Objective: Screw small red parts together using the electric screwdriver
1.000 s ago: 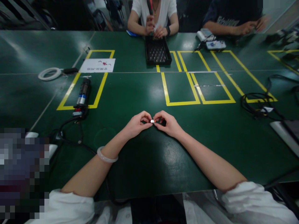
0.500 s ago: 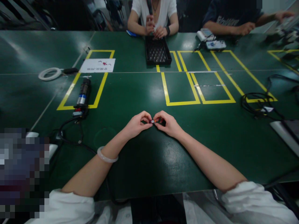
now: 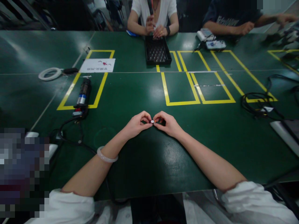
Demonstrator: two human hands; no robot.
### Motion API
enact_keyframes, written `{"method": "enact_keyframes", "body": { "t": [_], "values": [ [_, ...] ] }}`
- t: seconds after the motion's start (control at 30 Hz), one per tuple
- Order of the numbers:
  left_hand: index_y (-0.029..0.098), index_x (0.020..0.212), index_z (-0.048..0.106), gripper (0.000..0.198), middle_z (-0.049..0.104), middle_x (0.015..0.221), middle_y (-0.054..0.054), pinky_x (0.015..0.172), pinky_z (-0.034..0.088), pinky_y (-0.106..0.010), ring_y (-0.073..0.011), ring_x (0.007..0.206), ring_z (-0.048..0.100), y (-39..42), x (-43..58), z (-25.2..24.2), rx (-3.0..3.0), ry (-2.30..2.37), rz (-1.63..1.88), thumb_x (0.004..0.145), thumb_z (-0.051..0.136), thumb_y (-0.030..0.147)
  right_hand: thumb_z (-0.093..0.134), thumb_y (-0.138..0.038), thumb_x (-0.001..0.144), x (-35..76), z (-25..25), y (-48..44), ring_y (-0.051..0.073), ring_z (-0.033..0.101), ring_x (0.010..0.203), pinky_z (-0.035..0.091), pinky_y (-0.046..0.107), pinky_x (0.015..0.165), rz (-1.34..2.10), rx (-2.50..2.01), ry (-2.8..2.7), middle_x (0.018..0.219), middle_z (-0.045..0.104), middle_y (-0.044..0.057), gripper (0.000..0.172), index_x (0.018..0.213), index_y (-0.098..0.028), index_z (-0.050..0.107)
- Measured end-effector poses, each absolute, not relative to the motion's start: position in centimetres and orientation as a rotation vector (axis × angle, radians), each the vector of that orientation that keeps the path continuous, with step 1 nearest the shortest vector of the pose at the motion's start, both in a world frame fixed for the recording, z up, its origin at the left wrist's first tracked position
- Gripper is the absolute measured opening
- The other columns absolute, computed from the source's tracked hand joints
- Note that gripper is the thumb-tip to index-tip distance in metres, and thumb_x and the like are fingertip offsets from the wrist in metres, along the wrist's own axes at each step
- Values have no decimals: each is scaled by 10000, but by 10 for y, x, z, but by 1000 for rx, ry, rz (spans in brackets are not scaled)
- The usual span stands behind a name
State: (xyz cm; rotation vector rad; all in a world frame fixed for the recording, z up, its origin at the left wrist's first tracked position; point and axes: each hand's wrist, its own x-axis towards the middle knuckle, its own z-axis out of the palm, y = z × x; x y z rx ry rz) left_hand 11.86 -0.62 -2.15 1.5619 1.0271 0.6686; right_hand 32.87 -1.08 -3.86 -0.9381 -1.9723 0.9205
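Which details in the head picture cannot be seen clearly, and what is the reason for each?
Head view:
Small part: too small to identify; the left hand and right hand cover its ends.
White sheet: lettering too small to read.
Black tray: pieces inside too small to identify.
Dark-shirted co-worker's hand, far right: blurred, so what it touches is unclear.
White-edged object: cut off by the right edge.

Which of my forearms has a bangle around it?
Your left forearm, the one leading to the left hand at the small part: a pale bangle circles it. Your right forearm is bare up to its white sleeve.
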Motion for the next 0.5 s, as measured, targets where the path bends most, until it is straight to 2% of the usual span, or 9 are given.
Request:
{"method": "enact_keyframes", "body": {
  "t": [0.13, 0.27, 0.4, 0.5],
  "values": [
    [150, 1002, 570, 328, 639, 938, -45, 697, 511, -255, -145, 848, 626, -5, 117, -21, 1528, 1017, 671, 796, 726, 351, 654, -182, 841, 330, -40, -10, 142, 618, 809, 482, 274, 710, 969, -953, -1929, 915, 654, 23, 133, 969, -195, 620],
    [147, 1089, 577, 394, 644, 960, -68, 677, 537, -284, -173, 860, 640, 3, 110, -17, 1531, 1104, 672, 854, 631, 459, 659, -190, 830, 330, -41, -8, 139, 617, 797, 487, 274, 707, 1018, -974, -1889, 910, 655, 23, 153, 979, -192, 623],
    [144, 1164, 584, 440, 656, 1080, -103, 847, 533, -348, -203, 971, 641, 22, 81, -2, 1716, 1323, 733, 877, 592, 477, 657, -210, 827, 330, -41, -7, 124, 597, 733, 484, 259, 671, 1091, -999, -1838, 858, 644, 13, 162, 983, -190, 618],
    [142, 1265, 547, 483, 610, 1249, -121, 1022, 452, -408, -244, 1147, 577, 36, 38, 12, 2000, 1656, 683, 899, 571, 455, 657, -214, 826, 331, -42, -6, 114, 584, 702, 478, 249, 651, 1118, -994, -1822, 838, 638, 7, 167, 986, -187, 615]
  ]
}}
